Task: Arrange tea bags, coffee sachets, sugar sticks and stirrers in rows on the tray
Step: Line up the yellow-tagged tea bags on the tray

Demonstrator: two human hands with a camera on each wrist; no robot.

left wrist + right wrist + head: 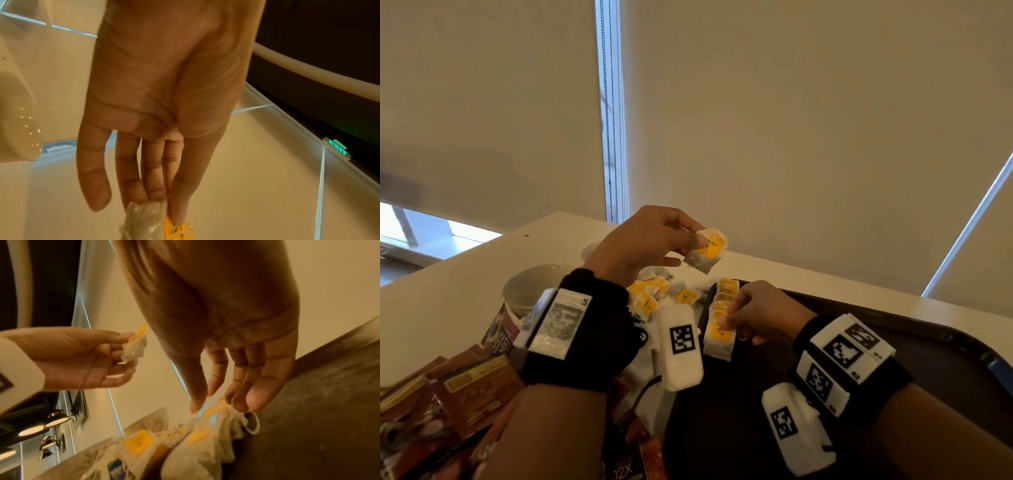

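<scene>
My left hand (693,241) is raised above the table and pinches a tea bag (707,250) with a yellow label between thumb and fingertips; the left wrist view shows the tea bag (144,219) at the fingertips. A row of yellow-labelled tea bags (719,329) lies along the left end of the dark tray (893,342). My right hand (729,317) hovers over this row with loose fingers, fingertips at the bags; in the right wrist view the right hand (216,402) holds nothing above the tea bags (199,434).
A loose pile of tea bags (650,294) lies on the white table left of the tray. A white bowl (527,291) stands further left. Several brown coffee sachets (448,394) are heaped at the near left. Roller blinds hang behind the table.
</scene>
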